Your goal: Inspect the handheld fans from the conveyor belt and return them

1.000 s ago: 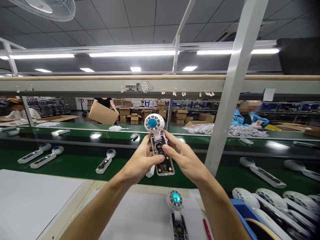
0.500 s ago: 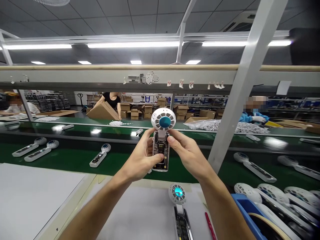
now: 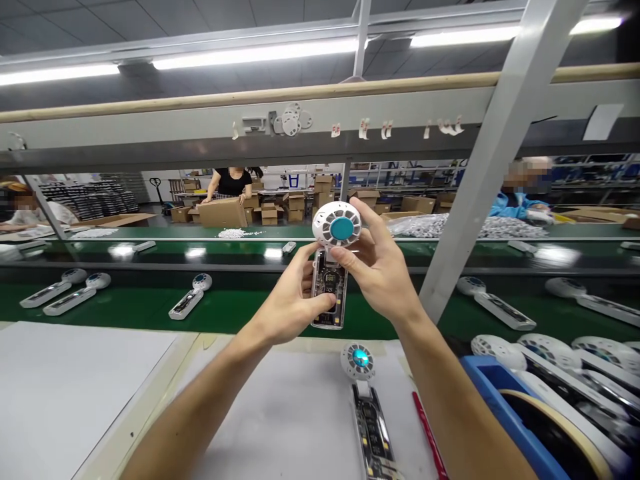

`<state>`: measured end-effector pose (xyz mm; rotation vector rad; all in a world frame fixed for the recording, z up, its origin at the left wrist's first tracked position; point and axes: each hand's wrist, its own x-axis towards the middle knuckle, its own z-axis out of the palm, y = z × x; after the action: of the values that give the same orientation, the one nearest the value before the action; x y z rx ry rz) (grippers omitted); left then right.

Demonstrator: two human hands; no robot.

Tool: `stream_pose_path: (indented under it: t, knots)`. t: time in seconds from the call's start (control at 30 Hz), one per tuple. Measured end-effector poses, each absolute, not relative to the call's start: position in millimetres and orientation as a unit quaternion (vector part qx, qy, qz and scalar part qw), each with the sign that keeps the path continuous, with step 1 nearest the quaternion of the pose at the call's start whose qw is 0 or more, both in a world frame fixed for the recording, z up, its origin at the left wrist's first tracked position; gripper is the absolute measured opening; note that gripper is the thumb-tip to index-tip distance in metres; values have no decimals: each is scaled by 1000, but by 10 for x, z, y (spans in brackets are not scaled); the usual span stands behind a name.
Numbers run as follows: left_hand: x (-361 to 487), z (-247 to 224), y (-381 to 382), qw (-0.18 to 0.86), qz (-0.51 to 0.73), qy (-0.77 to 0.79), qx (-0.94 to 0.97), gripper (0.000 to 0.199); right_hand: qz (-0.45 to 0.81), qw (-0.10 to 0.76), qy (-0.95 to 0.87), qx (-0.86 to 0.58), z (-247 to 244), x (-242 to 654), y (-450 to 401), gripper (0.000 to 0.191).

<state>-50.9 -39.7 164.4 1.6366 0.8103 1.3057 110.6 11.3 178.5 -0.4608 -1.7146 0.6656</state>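
A small handheld fan is held upright in front of me, its round white head with a teal centre above a clear body showing circuitry. My left hand is wrapped round the body, thumb across its front. My right hand grips the neck and the right side of the head, thumb in front. Below them, a second fan with a lit cyan centre lies on the white work surface. A red pen lies to its right.
Several fans lie on the green conveyor. At lower right, a blue bin holds a tape roll, with several fans beside it. A slanted metal post stands right of my hands. People work across the line.
My right hand has shifted up to the fan's head, its fingers beside and behind it. The view has tilted down slightly. Across the line, a person's cardboard box now stands more upright.
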Motion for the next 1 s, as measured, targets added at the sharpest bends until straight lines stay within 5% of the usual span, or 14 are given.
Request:
stream_pose_path:
  t: [1.0]
  knots:
    - [-601, 1644, -354, 441, 491, 302, 688, 76, 263, 601, -726, -204, 1734, 1021, 124, 66]
